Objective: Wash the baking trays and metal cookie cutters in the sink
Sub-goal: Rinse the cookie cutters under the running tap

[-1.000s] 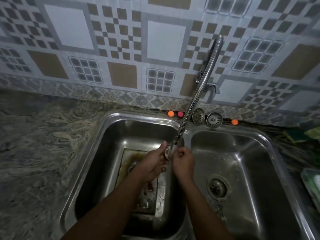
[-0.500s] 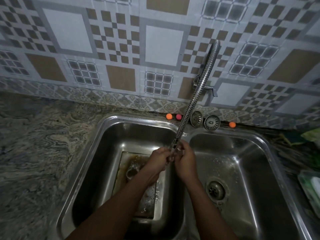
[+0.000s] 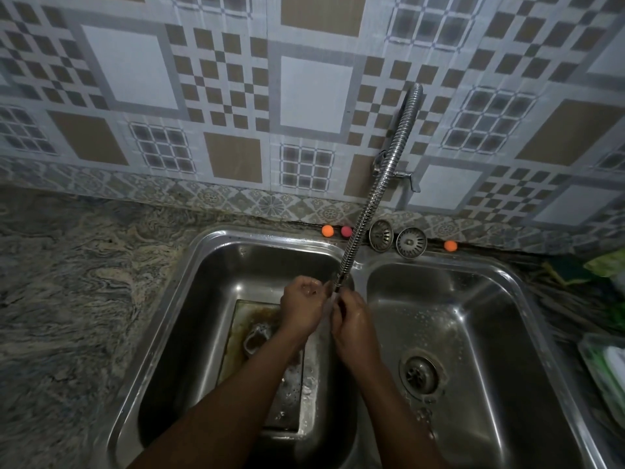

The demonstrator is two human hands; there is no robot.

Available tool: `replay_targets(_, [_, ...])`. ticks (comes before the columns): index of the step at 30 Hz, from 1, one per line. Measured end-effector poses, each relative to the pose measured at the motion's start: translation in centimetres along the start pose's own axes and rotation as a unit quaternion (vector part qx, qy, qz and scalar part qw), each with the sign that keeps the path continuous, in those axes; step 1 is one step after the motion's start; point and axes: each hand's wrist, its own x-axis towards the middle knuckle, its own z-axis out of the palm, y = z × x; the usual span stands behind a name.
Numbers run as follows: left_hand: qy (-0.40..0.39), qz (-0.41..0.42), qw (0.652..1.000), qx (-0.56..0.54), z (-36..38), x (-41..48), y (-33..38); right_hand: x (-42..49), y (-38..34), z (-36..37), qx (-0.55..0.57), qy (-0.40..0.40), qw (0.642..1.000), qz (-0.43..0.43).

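Observation:
A stained baking tray (image 3: pixel 244 319) lies flat in the left basin (image 3: pixel 189 286) of the steel sink. On it rests a round metal cookie cutter (image 3: pixel 256 338). My left hand (image 3: pixel 302 308) and my right hand (image 3: pixel 353 324) meet just under the tip of the flexible tap hose (image 3: pixel 378 184), over the divider between the basins. Both have curled fingers and pinch a small metal cookie cutter (image 3: pixel 329 285) between them; it is mostly hidden by the fingers. My left forearm covers part of the tray.
The right basin (image 3: pixel 473 333) holds only its drain (image 3: pixel 421 372). Two loose strainers (image 3: pixel 381 235) and three small coloured balls (image 3: pixel 327 230) sit along the sink's back rim. A marbled counter (image 3: pixel 67 299) lies left; a pale container (image 3: pixel 605 374) and green items (image 3: pixel 605 265) sit right.
The view has tilted slightly. My hands stay together under the hose tip and have turned against each other around the small piece.

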Motion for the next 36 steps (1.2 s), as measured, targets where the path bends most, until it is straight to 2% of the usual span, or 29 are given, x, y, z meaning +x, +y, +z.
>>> replay_targets(3, [-0.049, -0.03, 0.996, -0.069, -0.7, -0.1, -0.3, 0.3, -0.9, -0.6, 0.076, 0.034, 0.993, 0.08])
replay_targets(6, [-0.126, -0.084, 0.975, -0.16, -1.8, -0.1, -1.0, 0.9, -1.5, -1.0, 0.234, 0.042, 0.948, 0.209])
replay_targets(9, [-0.114, -0.118, 0.956, -0.242, -2.3, -0.3, -1.2, 0.8, -2.0, -1.2, 0.327, -0.007, 0.912, 0.246])
replay_targets(11, [-0.082, -0.13, 0.951, -0.268, -2.3, -0.5, -0.8, 0.7, -2.4, -1.4, 0.331, -0.031, 0.913, 0.237])
replay_targets(14, [0.004, -0.125, 0.97, -0.209, -1.7, -0.8, -0.5, 0.9, -2.6, -1.1, 0.326, 0.016, 0.913, 0.246])
replay_targets(15, [0.013, -0.114, 0.977, -0.178, -1.4, -0.9, -0.4, 1.0, -2.6, -0.8, 0.337, 0.044, 0.905, 0.256])
replay_targets(17, [-0.02, -0.088, 0.985, -0.146, -1.2, -1.2, -0.7, 1.2, -2.4, -0.6, 0.349, 0.077, 0.896, 0.263])
replay_targets(18, [-0.038, -0.079, 0.986, -0.144, -1.3, -1.3, -0.8, 1.3, -2.3, -0.7, 0.35, 0.068, 0.899, 0.253])
replay_targets(22, [-0.06, -0.056, 0.986, -0.145, -2.0, -0.9, -0.1, 1.1, -1.4, -1.0, 0.297, -0.054, 0.931, 0.207])
replay_targets(25, [-0.022, -0.057, 0.989, -0.135, -1.2, -0.7, 0.9, 0.4, -1.6, -0.5, 0.335, 0.007, 0.909, 0.248])
replay_targets(27, [-0.003, -0.065, 0.992, -0.111, -0.6, -0.5, 0.9, -0.1, -1.4, -0.2, 0.309, 0.058, 0.915, 0.254])
replay_targets(30, [-0.059, -0.031, 0.997, -0.042, -0.3, -1.3, 1.1, -0.6, -0.2, 0.4, 0.266, 0.127, 0.924, 0.243])
replay_targets(33, [-0.143, 0.011, 0.99, 0.015, -0.4, -2.2, 1.2, -0.8, 0.0, 0.7, 0.234, 0.148, 0.932, 0.232])
replay_targets(36, [-0.092, 0.075, 0.988, 0.095, -0.9, -2.2, 0.6, -1.0, -1.0, 0.8, 0.211, 0.174, 0.937, 0.216])
